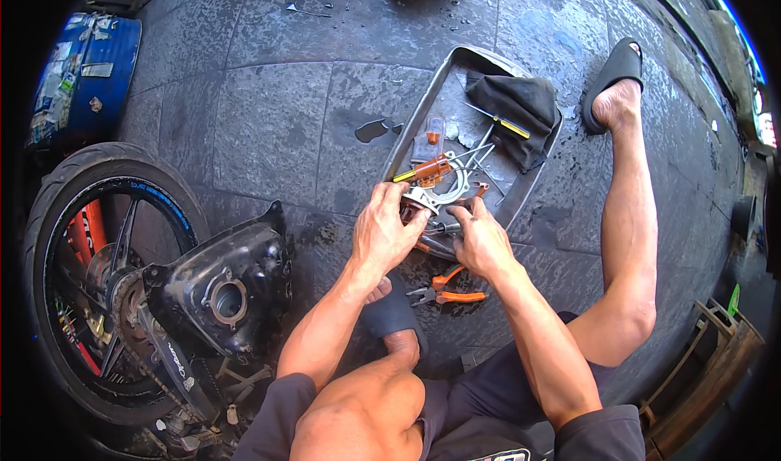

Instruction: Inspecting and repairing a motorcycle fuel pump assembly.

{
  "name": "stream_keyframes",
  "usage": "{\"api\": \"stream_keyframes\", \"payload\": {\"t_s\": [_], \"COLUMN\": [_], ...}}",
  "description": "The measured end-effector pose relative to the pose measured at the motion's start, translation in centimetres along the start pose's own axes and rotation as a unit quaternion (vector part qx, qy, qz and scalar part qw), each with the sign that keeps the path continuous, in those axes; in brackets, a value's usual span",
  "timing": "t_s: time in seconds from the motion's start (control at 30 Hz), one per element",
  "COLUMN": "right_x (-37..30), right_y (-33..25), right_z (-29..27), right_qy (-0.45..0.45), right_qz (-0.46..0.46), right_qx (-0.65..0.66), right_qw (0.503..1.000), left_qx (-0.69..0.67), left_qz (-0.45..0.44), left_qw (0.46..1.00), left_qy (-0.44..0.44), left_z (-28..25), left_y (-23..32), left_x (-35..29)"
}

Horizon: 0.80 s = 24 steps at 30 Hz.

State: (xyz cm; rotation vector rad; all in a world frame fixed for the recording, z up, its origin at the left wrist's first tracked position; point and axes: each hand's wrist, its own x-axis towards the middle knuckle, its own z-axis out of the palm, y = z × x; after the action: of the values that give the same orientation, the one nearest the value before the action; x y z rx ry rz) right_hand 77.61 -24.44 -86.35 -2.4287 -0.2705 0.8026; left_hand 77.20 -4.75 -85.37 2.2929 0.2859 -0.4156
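My left hand is closed on a pale, round-ended part, thumb on its near side. Close to its right, my right hand has curled fingers at the tray's near end; whatever they pinch is too small to name. A grey metallic piece lies between the hands. Just beyond my fingers are an orange-brown plastic housing and a pale ring. Both hands are over the near end of a grey tray. A yellow-handled screwdriver rests by a black cloth in it.
Orange-handled pliers lie on the floor below the tray. At left stand a motorcycle wheel and a black tank with a round opening. A blue drum is farther back. My sandalled feet flank the tray.
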Motion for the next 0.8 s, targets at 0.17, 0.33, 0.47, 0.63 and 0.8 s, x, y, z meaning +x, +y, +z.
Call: {"api": "stream_keyframes", "payload": {"t_s": [0.17, 0.33, 0.47, 0.63, 0.8], "right_x": [2.2, 7.5, 10.1, 10.1, 4.5], "right_y": [1.9, 3.6, 6.0, 9.7, 1.6], "right_z": [-2.2, -7.5, -10.1, -13.1, -17.9], "right_qy": [0.176, 0.446, 0.476, 0.389, 0.444], "right_qz": [0.024, 0.143, 0.178, 0.101, -0.005], "right_qx": [0.031, 0.077, 0.027, 0.23, 0.344], "right_qw": [0.984, 0.88, 0.861, 0.886, 0.828], "left_qx": [0.114, 0.343, 0.328, 0.065, -0.126], "left_qz": [0.213, 0.289, 0.29, 0.252, 0.257], "left_qw": [0.968, 0.894, 0.898, 0.963, 0.954], "left_qy": [0.072, -0.015, -0.032, 0.066, 0.091], "left_z": [0.3, 3.0, 3.4, 2.2, 1.4], "left_y": [1.1, 1.5, 1.8, 4.9, 7.9], "left_x": [-1.2, -1.4, -0.7, 0.5, 2.2]}}
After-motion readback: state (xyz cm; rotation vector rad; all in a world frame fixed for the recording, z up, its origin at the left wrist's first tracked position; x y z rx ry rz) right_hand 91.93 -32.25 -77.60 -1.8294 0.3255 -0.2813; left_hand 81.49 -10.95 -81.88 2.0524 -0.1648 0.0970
